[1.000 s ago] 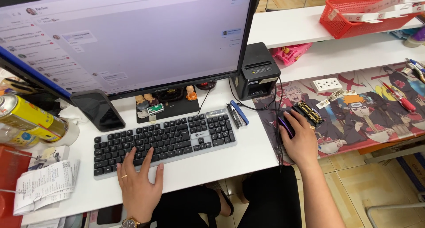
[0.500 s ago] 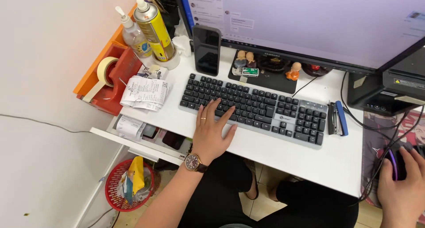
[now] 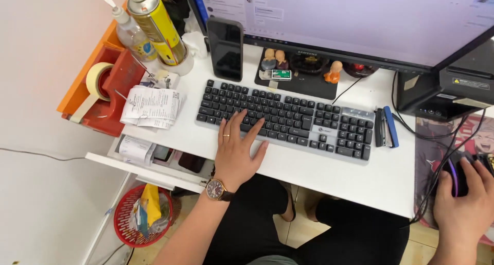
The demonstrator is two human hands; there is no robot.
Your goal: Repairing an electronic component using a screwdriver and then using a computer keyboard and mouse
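Black keyboard (image 3: pixel 288 120) under flat, spread left hand (image 3: pixel 237 150), right hand (image 3: pixel 465 195) cupping mouse (image 3: pixel 457 176)

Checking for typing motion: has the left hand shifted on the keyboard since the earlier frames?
No. The left hand still rests on the left-centre keys of the keyboard, as before; only the camera swung.

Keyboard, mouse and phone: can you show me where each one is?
Keyboard (image 3: pixel 288 118): head view, on the dark keys in the middle, just right of the left hand (image 3: pixel 236 154).
Mouse (image 3: pixel 457 176): head view, on its dark top under the right hand (image 3: pixel 463 206).
Phone (image 3: pixel 225 48): head view, on its black screen.
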